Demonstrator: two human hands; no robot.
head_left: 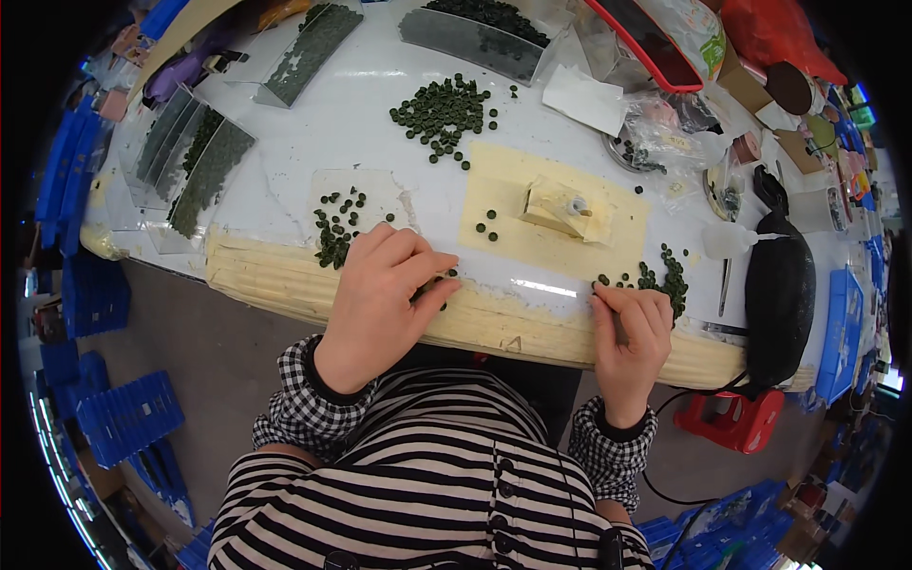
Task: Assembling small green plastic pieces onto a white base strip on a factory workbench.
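My left hand (375, 302) is at the padded front edge of the table, its fingers curled and closed. Small round dark green pieces show between its thumb and forefinger. Just beyond it lies a loose group of the same dark green pieces (332, 242). Farther right, my right hand (631, 334) pinches thumb and forefinger together at one such piece, largely covered by the fingertips. A further cluster of dark green pieces (673, 280) lies against its far side. Between and beyond my hands is a yellow sheet (484, 180) bearing a taped block (560, 209) with a small upright tip.
A larger heap of green pieces (442, 114) lies farther back. Clear trays (309, 57) with more pieces stand at the back and left. On the right are tweezers (726, 287), a white squeeze bottle (730, 240) and a black wrapped bundle (779, 304). A red-framed phone (655, 47) stands behind.
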